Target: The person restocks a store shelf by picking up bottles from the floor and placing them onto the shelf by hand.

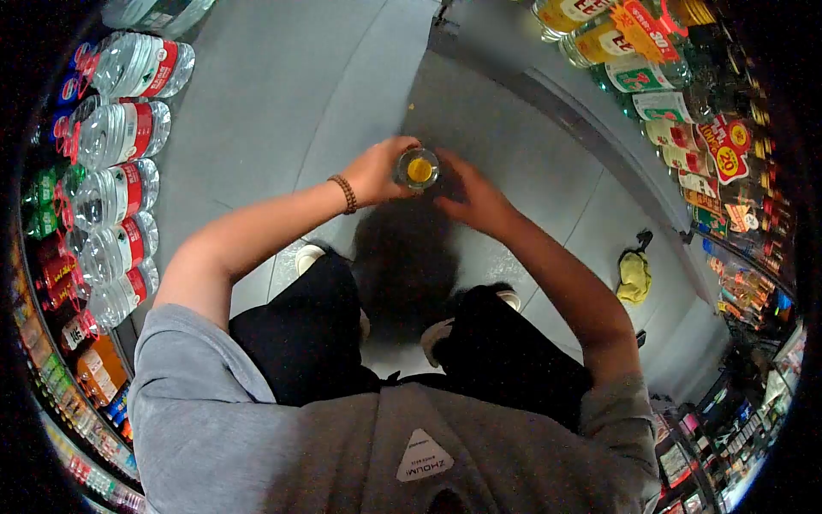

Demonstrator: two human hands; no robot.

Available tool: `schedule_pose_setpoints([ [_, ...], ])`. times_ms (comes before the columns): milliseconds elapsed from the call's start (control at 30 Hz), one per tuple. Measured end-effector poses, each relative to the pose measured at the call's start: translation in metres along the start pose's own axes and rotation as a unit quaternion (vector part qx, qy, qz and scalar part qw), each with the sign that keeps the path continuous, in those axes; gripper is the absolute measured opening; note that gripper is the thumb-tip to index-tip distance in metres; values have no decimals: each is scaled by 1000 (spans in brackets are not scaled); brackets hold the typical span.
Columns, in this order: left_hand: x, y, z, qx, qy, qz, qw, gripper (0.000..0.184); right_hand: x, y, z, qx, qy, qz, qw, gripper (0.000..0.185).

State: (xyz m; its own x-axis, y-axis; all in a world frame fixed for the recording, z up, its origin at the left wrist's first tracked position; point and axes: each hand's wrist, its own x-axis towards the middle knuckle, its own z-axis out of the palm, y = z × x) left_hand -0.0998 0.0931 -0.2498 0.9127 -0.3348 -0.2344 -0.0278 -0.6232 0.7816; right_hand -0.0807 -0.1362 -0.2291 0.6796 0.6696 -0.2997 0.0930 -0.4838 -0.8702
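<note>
At the centre of the head view, a clear bottle with a gold-yellow cap (419, 171) is seen from straight above. My left hand (382, 174), with a beaded bracelet (346, 194) at the wrist, is wrapped around the bottle's left side. Close to its right side is my right hand (476, 199), thumb and fingers spread apart in a curve. Whether the right fingertips touch the bottle I cannot tell. The bottle's lower part and label are hidden beneath its top.
Large water bottles with red labels (133, 190) line the left side. On the right, shelves hold several bottles with green and white labels (638, 75) and orange price tags (651, 30). A yellow-green crumpled item (634, 277) lies on the grey tiled floor (257, 111).
</note>
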Motion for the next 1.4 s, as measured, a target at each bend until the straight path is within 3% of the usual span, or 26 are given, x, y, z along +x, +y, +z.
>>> schedule_pose_setpoints([
  [100,9,-4,-1,10,-1,30,999,72,14,11,3,-4,-18,-8,1000,74],
  [133,12,0,-4,-4,-17,-27,999,71,17,15,3,-13,-16,-37,999,74],
  [167,14,3,-8,-4,-18,-27,999,71,18,20,0,-12,-15,-37,999,74],
  [233,21,13,-21,-164,-48,-40,984,69,20,2,-19,40,-6,-55,998,76],
  [267,25,16,-25,-176,-49,-41,982,62,19,-5,-26,41,-5,-55,998,76],
  [333,36,21,-36,-207,-51,-22,977,60,19,-19,-37,133,-9,38,990,77],
  [400,47,27,-44,-267,-42,10,963,48,20,-26,-45,131,7,21,991,77],
  [500,55,64,-63,-284,-21,29,958,46,20,-45,-52,101,70,-25,992,77],
  [567,63,74,-61,-260,27,54,964,52,22,-56,-48,71,122,-57,988,77],
  [633,71,87,-64,-153,107,46,981,62,27,-61,-48,-149,280,-50,947,75],
  [700,79,97,-67,-138,122,58,981,68,37,-59,-57,-153,320,-84,931,74],
  [767,87,104,-68,-80,212,136,964,68,49,-59,-70,-153,355,-116,915,72],
  [867,98,123,-86,29,257,133,957,64,68,-67,-92,-93,415,-160,891,58],
  [1033,127,130,-95,-38,313,147,938,64,91,-76,-128,-75,409,-209,885,58],
  [1133,151,119,-90,-95,337,163,923,64,99,-77,-137,-106,386,-160,902,65],
  [1233,157,120,-92,-100,321,120,934,63,107,-78,-142,-38,373,-198,906,54],
  [1400,166,122,-89,-96,364,77,923,62,116,-78,-144,2,390,-164,906,47],
])
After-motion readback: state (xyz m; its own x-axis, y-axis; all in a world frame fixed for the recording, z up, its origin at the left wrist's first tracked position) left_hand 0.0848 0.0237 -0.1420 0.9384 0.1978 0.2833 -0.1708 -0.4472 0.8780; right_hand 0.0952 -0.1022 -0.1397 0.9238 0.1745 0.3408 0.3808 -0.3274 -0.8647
